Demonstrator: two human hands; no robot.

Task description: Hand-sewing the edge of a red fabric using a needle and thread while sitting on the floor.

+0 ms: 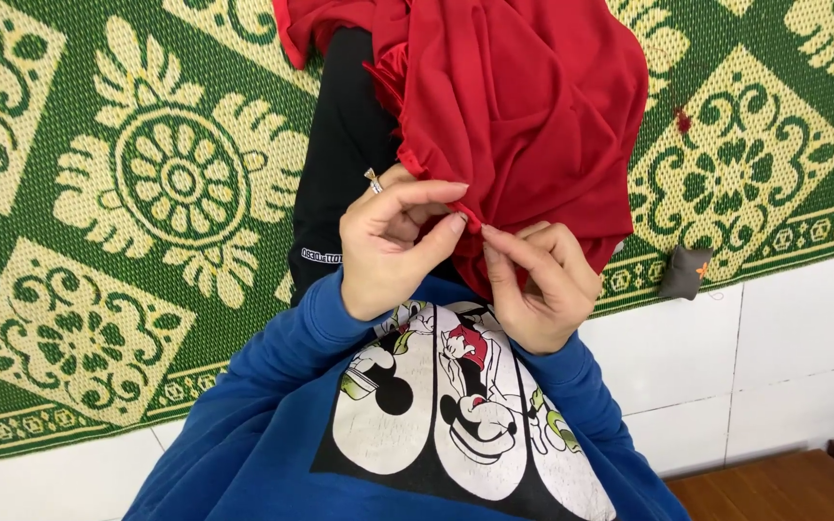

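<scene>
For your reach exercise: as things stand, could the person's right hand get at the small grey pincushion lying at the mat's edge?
Probably yes. The grey pincushion lies in the open to the right of the right hand, with nothing between them; but its fingers are pinching the red cloth.

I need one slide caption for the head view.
Both hands, left and right, pinch a red cloth edge above a green patterned mat.

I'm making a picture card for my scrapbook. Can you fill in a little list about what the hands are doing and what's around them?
Left hand: pinches the edge of the red cloth between thumb and fingers; a ring shows on one finger
Right hand: pinches the same edge, close beside the left hand
Red cloth: bunched, draped over the lap
Mat: green with cream flower patterns, under the cloth
Small dark cushion: on the mat's edge, to the right
Floor: white tiles
Sleeves: blue
</scene>
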